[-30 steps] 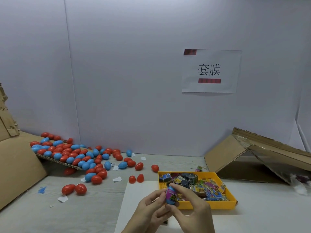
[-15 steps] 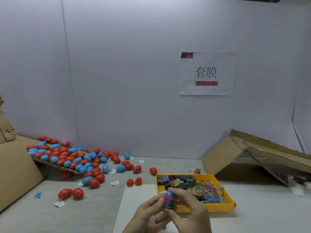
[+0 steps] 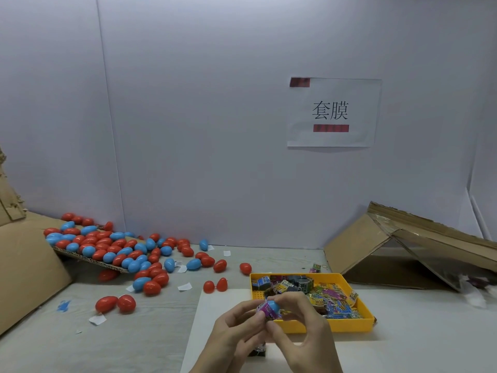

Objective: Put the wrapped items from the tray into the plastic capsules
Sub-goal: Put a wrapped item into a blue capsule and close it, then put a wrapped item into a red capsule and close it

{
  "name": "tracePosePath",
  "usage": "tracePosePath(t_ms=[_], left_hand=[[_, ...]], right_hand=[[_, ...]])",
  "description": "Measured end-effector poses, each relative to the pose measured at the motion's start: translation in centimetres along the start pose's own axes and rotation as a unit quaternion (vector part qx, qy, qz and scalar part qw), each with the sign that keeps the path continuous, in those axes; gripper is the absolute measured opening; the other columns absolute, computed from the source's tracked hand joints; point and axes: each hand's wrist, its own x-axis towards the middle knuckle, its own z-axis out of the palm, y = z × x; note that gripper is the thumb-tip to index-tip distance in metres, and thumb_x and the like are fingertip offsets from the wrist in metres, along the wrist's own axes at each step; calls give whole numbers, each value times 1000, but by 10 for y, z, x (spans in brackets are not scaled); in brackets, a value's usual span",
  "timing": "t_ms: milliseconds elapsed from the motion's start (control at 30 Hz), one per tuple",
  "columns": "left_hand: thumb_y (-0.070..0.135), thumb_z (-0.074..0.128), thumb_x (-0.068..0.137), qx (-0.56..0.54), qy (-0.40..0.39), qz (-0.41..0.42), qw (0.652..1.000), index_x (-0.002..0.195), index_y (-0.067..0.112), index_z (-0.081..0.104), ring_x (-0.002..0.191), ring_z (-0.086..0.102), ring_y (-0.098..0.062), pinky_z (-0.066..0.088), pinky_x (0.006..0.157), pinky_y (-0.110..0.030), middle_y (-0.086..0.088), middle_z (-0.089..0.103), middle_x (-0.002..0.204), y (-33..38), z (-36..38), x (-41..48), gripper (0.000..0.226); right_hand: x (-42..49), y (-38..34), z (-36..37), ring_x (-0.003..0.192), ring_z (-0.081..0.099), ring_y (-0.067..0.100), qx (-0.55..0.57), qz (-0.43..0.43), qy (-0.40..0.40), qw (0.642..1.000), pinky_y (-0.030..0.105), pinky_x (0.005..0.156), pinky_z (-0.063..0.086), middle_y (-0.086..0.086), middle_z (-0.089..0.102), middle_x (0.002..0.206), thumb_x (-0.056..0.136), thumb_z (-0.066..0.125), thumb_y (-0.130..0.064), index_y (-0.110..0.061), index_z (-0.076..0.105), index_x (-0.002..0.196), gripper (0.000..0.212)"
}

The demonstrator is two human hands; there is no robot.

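Head camera, from the left edge: a cardboard sheet leans in. Beside it a heap of red and blue capsules spills off a cardboard flap onto the table. Two closed red capsules lie nearer the person, among paper scraps. An opened red capsule sits with its two halves side by side, just beyond the white sheet.

Over that sheet the left hand comes up from below. Its thumb and fingers pinch the purple wrapped item. This item sits against the lower left end of a blue capsule. Whether the wrapper lies inside the shell or round it cannot be told, because the fingers cover the join.

The capsule's long axis slants from lower left to upper right, so it runs straight from one hand to the other. The right hand has its fingers curled over the blue rounded end. Both hands are on the piece and neither is free. Judging by this, the coming move is a push or twist along that axis, with the hands working toward each other.

Just behind the right hand the yellow tray holds a heap of wrapped items. The right hand is the nearer one for the next pick. Farther right a collapsed cardboard box rests against the wall. A paper sign hangs on the wall above the tray.
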Motion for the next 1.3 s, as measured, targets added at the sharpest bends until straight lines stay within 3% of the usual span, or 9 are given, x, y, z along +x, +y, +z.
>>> tracePosePath(t_ms=[333, 467, 567, 667, 867, 967, 1067, 1133, 1300], left_hand=[[11, 69, 87, 93, 104, 96, 986, 90, 5, 74, 71, 72, -22, 59, 61, -26, -17, 74, 86, 5, -2, -2, 9], [34, 71, 88, 466, 92, 188, 860, 85, 34, 68, 86, 64, 0, 51, 75, -16, 20, 69, 87, 8, -18, 0, 5], [55, 68, 82, 647, 11, 87, 757, 92, 46, 55, 99, 54, 4, 42, 88, -13, 26, 59, 107, 12, -25, 4, 19], [51, 60, 91, 621, -20, -6, 783, 123, 36, 50, 121, 50, -6, 38, 101, -14, 9, 54, 133, 2, -27, 18, 36], [34, 59, 96, 639, -42, -84, 764, 144, 17, 38, 136, 36, -13, 29, 111, -19, 0, 43, 148, -4, -32, 36, 55], [34, 58, 96, 668, -37, -98, 737, 142, 18, 44, 135, 38, -12, 29, 111, -18, 2, 46, 147, 8, -24, 36, 51], [29, 57, 98, 607, 8, -50, 793, 136, 22, 50, 130, 46, -9, 33, 109, -17, 3, 52, 142, 13, -20, 28, 39], [28, 64, 95, 638, 18, -36, 769, 127, 33, 53, 117, 55, -5, 40, 98, -10, 9, 59, 132, 18, -13, 20, 34], [23, 75, 86, 628, -16, 57, 776, 112, 34, 58, 95, 62, -1, 45, 73, -4, 13, 67, 106, 14, -24, 0, 33]], right_hand=[[5, -1, -7, 89, 72, 19, 148, 136, -6, 980, 23, 71, 56, -5, 73, 96, 80, 74, 5, -24, 72, 102, 37], [18, 4, -20, 91, 73, 27, 282, 237, 41, 929, 29, 69, 58, 9, 75, 98, 86, 65, 2, -13, 71, 104, 24], [38, 16, -32, 94, 72, 26, 410, 352, 111, 834, 30, 73, 50, 12, 75, 98, 91, 61, -5, -10, 67, 109, 20], [74, 27, -53, 89, 65, 18, 472, 417, 148, 763, 27, 67, 46, 11, 72, 95, 95, 57, -10, -2, 63, 118, 25], [169, 33, -144, 105, 64, 22, 504, 322, 296, 744, 28, 87, 49, 12, 59, 132, 104, 44, -28, -10, 42, 140, 40], [172, 42, -142, 115, 61, 29, 431, 377, 265, 776, 37, 101, 46, 19, 57, 132, 105, 38, -26, -7, 32, 147, 46], [141, 30, -94, 85, 62, 26, 391, 367, 153, 830, 31, 75, 51, 17, 64, 99, 104, 39, -16, 0, 52, 124, 29], [107, 14, -57, 71, 63, 21, 353, 351, 57, 865, 28, 61, 52, 15, 67, 89, 102, 43, -13, 1, 61, 107, 24], [23, 6, 6, 57, 56, 3, 18, 119, -164, 979, 16, 54, 43, -9, 68, 72, 93, 61, -15, -24, 74, 85, 18]])
